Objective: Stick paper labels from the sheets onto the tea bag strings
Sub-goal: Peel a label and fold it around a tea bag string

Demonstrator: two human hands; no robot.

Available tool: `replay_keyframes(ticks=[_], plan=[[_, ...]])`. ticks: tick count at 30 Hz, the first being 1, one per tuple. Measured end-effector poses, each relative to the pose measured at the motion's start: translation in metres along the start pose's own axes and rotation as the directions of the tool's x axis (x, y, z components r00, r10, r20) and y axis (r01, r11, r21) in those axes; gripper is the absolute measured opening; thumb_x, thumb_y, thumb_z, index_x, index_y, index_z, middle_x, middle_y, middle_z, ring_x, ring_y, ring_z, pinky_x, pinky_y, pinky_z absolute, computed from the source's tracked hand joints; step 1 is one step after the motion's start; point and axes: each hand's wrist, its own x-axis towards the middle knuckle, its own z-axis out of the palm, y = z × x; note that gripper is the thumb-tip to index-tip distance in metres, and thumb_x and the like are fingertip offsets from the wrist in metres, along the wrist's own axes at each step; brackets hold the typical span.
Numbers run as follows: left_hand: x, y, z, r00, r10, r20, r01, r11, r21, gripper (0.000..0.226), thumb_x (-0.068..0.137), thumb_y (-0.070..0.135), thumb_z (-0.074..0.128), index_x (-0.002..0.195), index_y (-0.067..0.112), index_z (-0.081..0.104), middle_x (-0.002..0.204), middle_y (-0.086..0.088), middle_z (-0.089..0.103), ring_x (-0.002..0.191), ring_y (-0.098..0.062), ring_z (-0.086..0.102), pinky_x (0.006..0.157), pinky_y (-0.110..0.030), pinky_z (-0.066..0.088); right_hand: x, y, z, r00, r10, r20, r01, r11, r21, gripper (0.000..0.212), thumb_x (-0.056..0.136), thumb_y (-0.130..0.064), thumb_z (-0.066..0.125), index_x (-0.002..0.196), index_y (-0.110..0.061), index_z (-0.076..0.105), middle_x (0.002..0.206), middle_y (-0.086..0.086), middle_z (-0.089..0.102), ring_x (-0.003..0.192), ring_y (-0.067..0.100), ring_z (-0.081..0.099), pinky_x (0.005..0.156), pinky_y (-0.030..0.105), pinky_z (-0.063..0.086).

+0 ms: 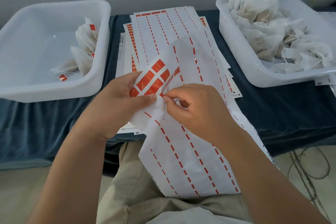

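Gripping a curled glossy label sheet [190, 151], left hand [120, 100] faces right hand [196, 103] pinching one red label [161, 94] above plush blue cloth [272, 111].

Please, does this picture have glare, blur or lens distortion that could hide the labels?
Head view: the light is soft and even, without hard shadows; one small glare spot lies in the left bin; its rim bows from wide-angle distortion; the red labels held by the left hand show as blocks, but their print is too soft to read.
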Motion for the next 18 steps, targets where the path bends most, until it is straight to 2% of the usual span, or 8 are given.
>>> replay_keyframes(ticks=[3,7,12,16,18], plan=[[-0.0015,0.0009,-0.0011,1.000,-0.015,-0.006,0.015,1.000,-0.024,0.038,0.086,0.031,0.079,0.124,0.030,0.071,0.117,0.007,0.078,0.103,-0.021,0.078,0.094,-0.051,0.062,0.0005,0.0022,0.0000,0.997,0.062,0.048,-0.066,0.994,0.087,0.032,0.097,-0.043,0.060,0.110,-0.021,0.079,0.103,-0.009,0.078,0.079,-0.003,0.061,0.081,0.010,0.048],[-0.0028,0.0024,-0.0016,1.000,-0.018,-0.007,0.018,1.000,-0.023,0.034,0.091,0.025,0.077,0.124,0.030,0.071,0.117,0.006,0.078,0.105,-0.022,0.078,0.095,-0.053,0.061,-0.0013,0.0011,0.0013,0.999,0.046,0.008,-0.047,0.995,0.083,0.030,0.098,-0.040,0.062,0.112,-0.019,0.079,0.107,-0.006,0.079,0.087,0.004,0.069,0.083,0.010,0.051],[-0.0065,0.0051,-0.0006,1.000,0.025,-0.004,-0.025,0.998,0.054,0.036,0.095,0.026,0.075,0.130,0.034,0.067,0.119,0.009,0.076,0.108,-0.021,0.076,0.096,-0.052,0.061,0.0024,0.0029,-0.0036,0.999,-0.034,0.042,0.034,0.999,-0.002,0.024,0.100,-0.034,0.064,0.109,-0.017,0.079,0.099,-0.006,0.078,0.075,-0.009,0.054,0.080,0.000,0.039],[-0.0087,0.0062,-0.0019,0.995,0.095,0.009,-0.095,0.977,0.192,0.029,0.100,0.030,0.070,0.125,0.043,0.066,0.114,0.023,0.075,0.105,-0.003,0.073,0.088,-0.034,0.061,0.0058,0.0038,-0.0038,0.996,-0.069,0.057,0.070,0.997,-0.020,0.026,0.100,-0.036,0.063,0.108,-0.018,0.080,0.097,-0.005,0.079,0.076,-0.005,0.054,0.078,0.002,0.035],[-0.0089,0.0080,-0.0023,0.994,0.106,0.020,-0.108,0.974,0.201,0.029,0.100,0.028,0.070,0.124,0.045,0.066,0.113,0.026,0.074,0.103,0.001,0.072,0.083,-0.027,0.059,0.0058,0.0033,-0.0020,0.996,-0.074,0.043,0.075,0.997,-0.023,0.026,0.099,-0.036,0.062,0.105,-0.018,0.080,0.093,-0.007,0.078,0.072,-0.004,0.053,0.075,0.000,0.033]])
